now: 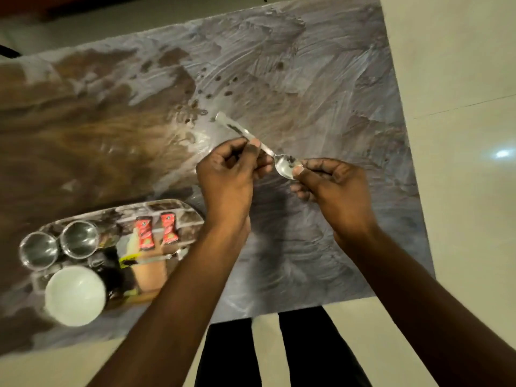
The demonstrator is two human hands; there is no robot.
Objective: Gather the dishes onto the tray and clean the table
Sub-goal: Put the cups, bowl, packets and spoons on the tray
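**Q:** What is found nearest the viewer, and where could trouble start?

**A:** Close to the table's front edge, a white bowl (75,296) is seen at the near end of a glossy tray (173,203). Behind it, two steel cups (79,238) and two red sachets (145,233) are set on the same tray. The tray looks crowded. If another piece is put down carelessly, the bowl could be nudged towards the edge of the table (321,247).

**Q:** And the hands?

**A:** Further in, right of the tray and above the table, a spoon (283,165) is held between both hands. Its handle is gripped by the curled fingers of the left hand (231,169). Its bowl is pinched by the thumb and fingertips of the right hand (332,182). Dark residue is seen on both handle and bowl. It could be smeared onto the fingers or shaken loose onto the table, so more wiping would be needed. The spoon could also be dropped if the pinch is loosened before the tray is reached.

**Q:** What lies beyond?

**A:** Dark specks (212,92) are scattered past the handle tip and are not yet wiped. They could be missed against the mottled surface.

**Q:** Can any writing be read?

**A:** No. Print is seen on the sachets, but it is blurred and no brand can be made out.
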